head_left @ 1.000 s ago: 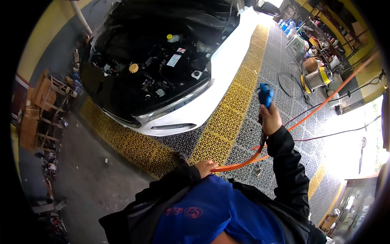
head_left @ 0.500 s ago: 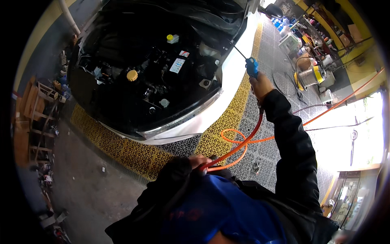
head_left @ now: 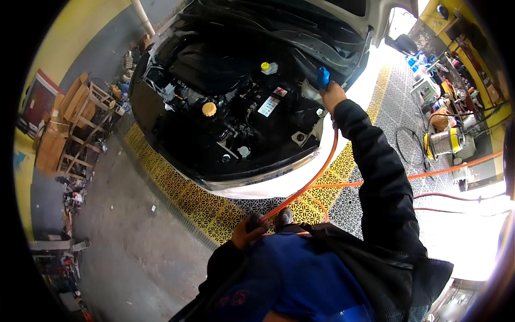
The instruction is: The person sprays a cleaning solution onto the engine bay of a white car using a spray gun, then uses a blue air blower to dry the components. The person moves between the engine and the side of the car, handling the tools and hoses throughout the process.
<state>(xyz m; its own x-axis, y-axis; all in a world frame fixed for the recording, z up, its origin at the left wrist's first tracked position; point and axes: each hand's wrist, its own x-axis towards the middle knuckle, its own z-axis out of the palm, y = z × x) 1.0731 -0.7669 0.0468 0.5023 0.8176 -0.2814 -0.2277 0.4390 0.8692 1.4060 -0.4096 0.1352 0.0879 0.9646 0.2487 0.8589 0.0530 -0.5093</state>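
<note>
The blue hand tool (head_left: 323,77) is right of centre in the upper part of the frame, over the edge of the car's engine bay (head_left: 206,67). A second ago it was held out over the floor tiles, to the right of the car; half a second ago it was beside the wing. For the work in hand, this seems to bring the tool within reach of the engine parts. The right hand (head_left: 333,97) is closed around its body. Its tip is too dark to make out.

From the tool, an orange hose (head_left: 313,184) curves down past the white front corner to the left hand (head_left: 250,231), which grips it at lower centre; whether it touches the bodywork I cannot tell.

Nearest the tool, left of it, are a battery (head_left: 269,106) with a pale label, a small yellow cap (head_left: 265,66) and, further off, a larger yellow cap (head_left: 208,109). The raised bonnet (head_left: 382,16) at upper right could limit room above.

Lower down, a loose orange loop (head_left: 326,212) lies near a shoe (head_left: 285,216) and might catch a foot. A cable reel (head_left: 444,143) stands at right, a wooden rack (head_left: 88,126) at left.
</note>
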